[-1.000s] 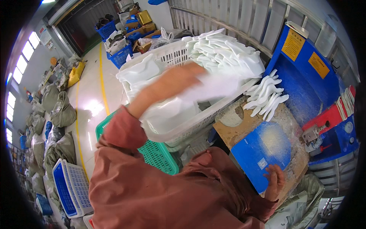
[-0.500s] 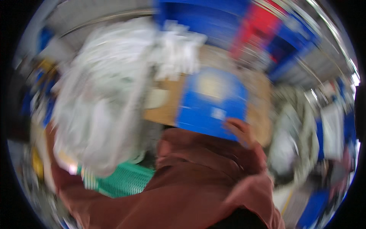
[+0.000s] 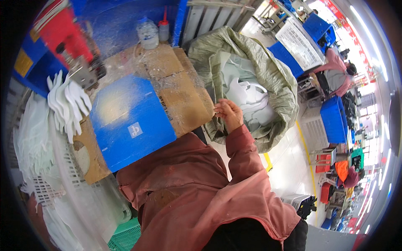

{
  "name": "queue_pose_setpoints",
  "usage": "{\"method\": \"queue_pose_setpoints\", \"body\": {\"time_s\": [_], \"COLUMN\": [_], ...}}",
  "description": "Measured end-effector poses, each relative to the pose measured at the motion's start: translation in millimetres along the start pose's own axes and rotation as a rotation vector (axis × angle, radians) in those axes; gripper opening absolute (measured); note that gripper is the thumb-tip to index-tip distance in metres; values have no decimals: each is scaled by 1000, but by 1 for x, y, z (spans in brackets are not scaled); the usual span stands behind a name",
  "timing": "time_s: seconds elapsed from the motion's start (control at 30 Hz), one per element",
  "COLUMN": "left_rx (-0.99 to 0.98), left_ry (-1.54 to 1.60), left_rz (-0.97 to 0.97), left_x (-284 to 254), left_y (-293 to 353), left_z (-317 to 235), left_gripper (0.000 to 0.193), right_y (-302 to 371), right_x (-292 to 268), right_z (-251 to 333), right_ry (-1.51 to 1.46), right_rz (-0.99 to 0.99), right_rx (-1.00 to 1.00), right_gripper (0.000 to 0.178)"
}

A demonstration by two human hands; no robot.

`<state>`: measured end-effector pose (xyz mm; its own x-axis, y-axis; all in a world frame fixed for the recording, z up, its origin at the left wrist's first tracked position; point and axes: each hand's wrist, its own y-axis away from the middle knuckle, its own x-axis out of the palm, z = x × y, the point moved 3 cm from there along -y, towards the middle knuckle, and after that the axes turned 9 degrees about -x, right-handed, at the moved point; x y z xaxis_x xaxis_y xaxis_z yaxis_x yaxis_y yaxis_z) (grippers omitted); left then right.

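Observation:
My right hand is between the cardboard corner and the woven sack, near the sack's rim. Its fingers are bent together; what they hold, if anything, is too small to make out. The green-grey woven sack stands open, with white curved flat pieces inside. On the worktop lies a blue board with a pale dusty patch, over brown cardboard. At the left edge a bit of reddish sleeve shows behind a white basket; my left hand is out of sight.
A red machine with a metal head stands at the back left, beside hanging white finger-shaped pieces. A white slotted basket and a green basket are at the left. Two bottles stand behind. A co-worker sits far right.
The view has swung to the right and sharpened. My right hand has gone from the blue board's edge to beside the sack. My left arm has nearly left the picture.

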<state>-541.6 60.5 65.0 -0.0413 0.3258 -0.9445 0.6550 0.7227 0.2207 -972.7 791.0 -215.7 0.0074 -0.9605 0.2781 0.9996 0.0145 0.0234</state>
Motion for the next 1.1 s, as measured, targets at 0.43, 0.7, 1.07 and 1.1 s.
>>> {"method": "queue_pose_setpoints", "body": {"time_s": [0.43,0.7,1.07,1.1], "left_rx": [731,740,751,741], "left_ry": [73,269,655,665], "left_rz": [499,765,928,952], "left_x": [244,314,380,381], "left_y": [20,65,76,77], "left_z": [-432,-513,-510,-508], "left_gripper": [41,40,52,50], "right_y": [-44,-120,-242,-249], "right_x": [-251,-218,-159,-150], "right_z": [-89,-95,-97,-93], "right_ry": [-27,-102,-225,-214], "right_rz": [-682,-500,-291,-288], "right_rx": [52,44,-32,-35], "right_gripper": [32,34,43,43]}}
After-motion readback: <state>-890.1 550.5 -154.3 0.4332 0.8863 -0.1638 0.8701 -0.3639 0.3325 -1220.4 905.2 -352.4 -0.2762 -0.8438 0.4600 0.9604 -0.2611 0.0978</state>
